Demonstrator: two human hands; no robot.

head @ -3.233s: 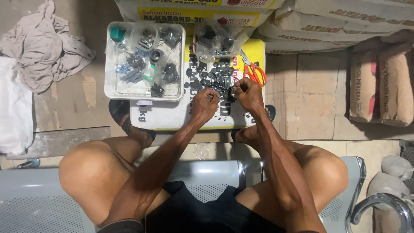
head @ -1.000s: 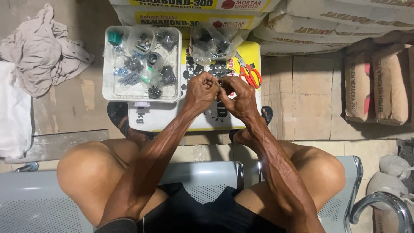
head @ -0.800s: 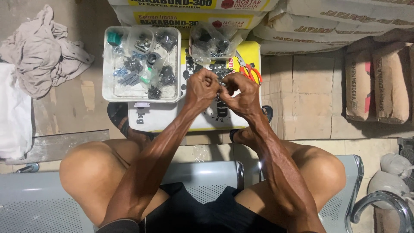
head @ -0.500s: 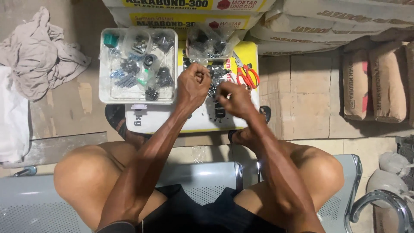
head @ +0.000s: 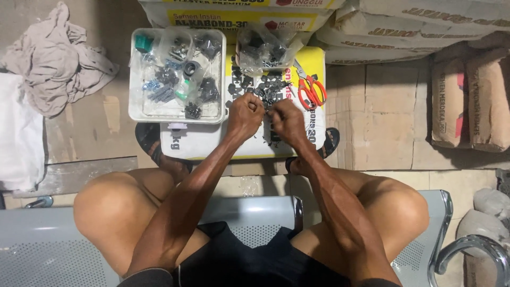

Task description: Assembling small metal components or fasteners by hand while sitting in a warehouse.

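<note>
Both fists curled tight, left hand [head: 244,112] and right hand [head: 287,119] pinching a small dark fitting [head: 264,109] between them; a slip drops it into the loose pile of dark fittings [head: 255,87] just beyond my knuckles.

Seated on a grey perforated metal seat [head: 255,212], the person works over a white and yellow sack [head: 212,141] lying flat at their feet. The left hand [head: 245,112] and right hand [head: 286,118] meet, fists curled, fingertips pinching something too small to make out. Just beyond them lies a pile of small dark parts [head: 260,87]. At the sack's left end sits a white tray [head: 139,106] of hardware; at its right edge, orange-handled scissors [head: 309,90]. A clear bag [head: 263,48] tops the far edge. Crumpled cloth [head: 56,61] lies on the floor, left.
</note>
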